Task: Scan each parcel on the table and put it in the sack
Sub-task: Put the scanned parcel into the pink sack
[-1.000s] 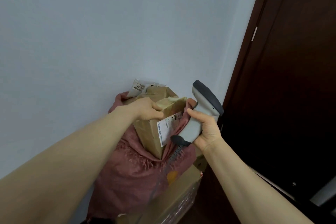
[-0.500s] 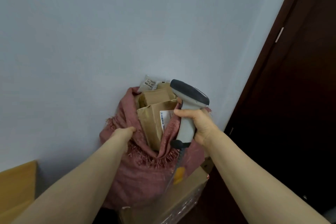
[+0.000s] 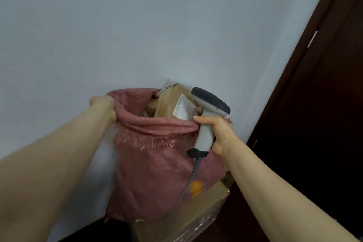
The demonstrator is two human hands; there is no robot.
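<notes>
A pink woven sack [image 3: 157,163] stands against a pale wall [image 3: 137,25], its mouth open. The left grip [image 3: 102,104] bunches the sack's rim at ten o'clock, fingers curled into the cloth. The right grip [image 3: 218,133], at the rim's three o'clock, is wrapped round the handle of a grey barcode scanner [image 3: 204,137]. A brown cardboard parcel [image 3: 167,104] with a white label [image 3: 183,109] pokes out of the mouth at twelve o'clock. It looks stiff and fairly light, and its edges offer the firmest hold. The sack seems soft and floppy, best taken by its rim.
</notes>
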